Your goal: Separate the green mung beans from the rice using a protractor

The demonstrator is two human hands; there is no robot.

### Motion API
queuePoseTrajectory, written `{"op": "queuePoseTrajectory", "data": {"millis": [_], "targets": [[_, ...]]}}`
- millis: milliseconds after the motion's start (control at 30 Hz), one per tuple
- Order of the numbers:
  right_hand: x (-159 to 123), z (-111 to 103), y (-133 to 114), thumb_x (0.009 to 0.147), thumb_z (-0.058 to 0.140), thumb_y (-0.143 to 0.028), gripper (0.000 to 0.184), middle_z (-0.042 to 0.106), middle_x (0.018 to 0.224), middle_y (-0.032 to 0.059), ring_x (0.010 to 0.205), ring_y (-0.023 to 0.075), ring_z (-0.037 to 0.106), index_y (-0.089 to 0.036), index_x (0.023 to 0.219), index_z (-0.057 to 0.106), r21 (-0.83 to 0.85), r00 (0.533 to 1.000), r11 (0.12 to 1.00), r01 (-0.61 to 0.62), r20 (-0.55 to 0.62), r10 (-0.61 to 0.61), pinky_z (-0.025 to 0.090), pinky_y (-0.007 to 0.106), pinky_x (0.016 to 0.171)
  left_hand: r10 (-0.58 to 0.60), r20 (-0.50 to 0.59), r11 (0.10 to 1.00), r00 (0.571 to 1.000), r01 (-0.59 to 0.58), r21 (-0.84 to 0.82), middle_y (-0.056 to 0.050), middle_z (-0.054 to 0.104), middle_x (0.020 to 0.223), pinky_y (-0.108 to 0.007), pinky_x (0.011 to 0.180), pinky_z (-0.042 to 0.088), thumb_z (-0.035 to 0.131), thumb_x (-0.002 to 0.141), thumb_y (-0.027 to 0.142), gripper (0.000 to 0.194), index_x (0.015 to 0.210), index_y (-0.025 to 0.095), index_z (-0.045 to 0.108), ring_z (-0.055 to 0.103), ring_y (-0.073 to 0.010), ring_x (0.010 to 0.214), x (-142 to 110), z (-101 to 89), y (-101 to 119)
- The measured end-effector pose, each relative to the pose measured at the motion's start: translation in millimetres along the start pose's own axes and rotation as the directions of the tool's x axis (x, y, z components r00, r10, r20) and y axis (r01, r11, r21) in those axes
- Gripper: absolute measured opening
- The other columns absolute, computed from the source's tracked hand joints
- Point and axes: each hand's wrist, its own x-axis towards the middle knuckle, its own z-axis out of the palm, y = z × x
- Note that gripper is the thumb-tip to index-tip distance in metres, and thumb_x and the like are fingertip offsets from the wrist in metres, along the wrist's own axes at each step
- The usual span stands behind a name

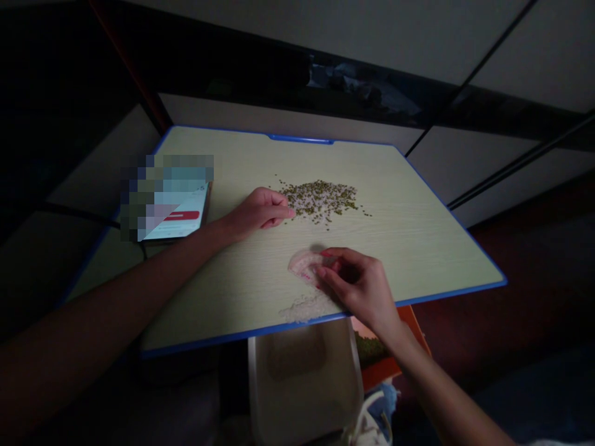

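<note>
A pile of small green beans mixed with white grains like rice (320, 197) is spread over the middle of the pale tabletop (232, 285). My left hand (264, 207) is closed at the pile's left edge, thumb and fingers pressed together; whatever it may pinch is too small to make out. Closer to me, my right hand (360, 282) grips a thin, pale, rounded piece (304, 265) with pinkish marks, partly hidden by the fingers. Just below that piece, white grains (304, 308) lie in a heap along the table's front edge.
A lit phone or tablet (186, 204) stands at the table's left, partly pixelated. Under the front edge is a light-coloured bin (304, 384). Beside it sits an orange container (413, 328) with green beans inside. Cabinet panels (297, 108) rise behind the table.
</note>
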Motion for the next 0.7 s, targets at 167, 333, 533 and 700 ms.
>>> {"op": "queuePoseTrajectory", "data": {"millis": [167, 333, 533, 700], "targets": [[2.1, 8.4, -4.6, 0.073, 0.059, -0.024, 0.024, 0.054, 0.057, -0.0007, 0.048, 0.0095, 0.046, -0.011, 0.093, 0.067, 0.050, 0.995, 0.998, 0.041, 0.090, -0.045, 0.037, 0.022, 0.046, 0.003, 0.001, 1.000, 1.000, -0.003, 0.003, 0.007, 0.036, 0.031, -0.018, 0.035, 0.019, 0.053, 0.069, 0.013, 0.032, 0.040, 0.016, 0.040, 0.027, -0.0027, 0.031, 0.4, -0.4, -0.4], [14.3, 5.0, -1.7, 0.074, 0.061, -0.023, 0.026, 0.055, 0.059, -0.0009, 0.050, 0.0089, 0.044, -0.011, 0.096, 0.068, 0.120, 0.945, 0.979, 0.165, 0.264, -0.191, 0.038, 0.022, 0.049, 0.014, 0.003, 1.000, 1.000, -0.014, 0.002, 0.007, 0.037, 0.031, -0.018, 0.036, 0.019, 0.054, 0.068, 0.014, 0.030, 0.041, 0.015, 0.041, 0.027, -0.0028, 0.031, 1.8, -0.5, -2.9], [23.3, 1.2, -3.6, 0.076, 0.060, -0.020, 0.024, 0.066, 0.073, 0.0041, 0.063, 0.0132, 0.056, -0.011, 0.096, 0.068, 0.155, 0.875, 0.960, 0.233, 0.397, -0.277, 0.046, 0.025, 0.059, 0.011, -0.005, 1.000, 1.000, -0.011, 0.005, 0.007, 0.036, 0.031, -0.018, 0.035, 0.018, 0.054, 0.068, 0.014, 0.030, 0.040, 0.015, 0.041, 0.027, -0.0028, 0.031, 1.2, 1.3, -0.1], [19.8, 0.6, -4.8, 0.077, 0.061, -0.021, 0.024, 0.068, 0.077, 0.0054, 0.062, 0.0127, 0.057, -0.011, 0.098, 0.068, 0.174, 0.840, 0.948, 0.266, 0.441, -0.316, 0.046, 0.024, 0.058, 0.023, 0.000, 1.000, 1.000, -0.023, 0.006, 0.007, 0.037, 0.032, -0.019, 0.036, 0.019, 0.054, 0.068, 0.014, 0.031, 0.040, 0.015, 0.040, 0.028, -0.0027, 0.032, 0.9, 1.0, 0.3]]}}
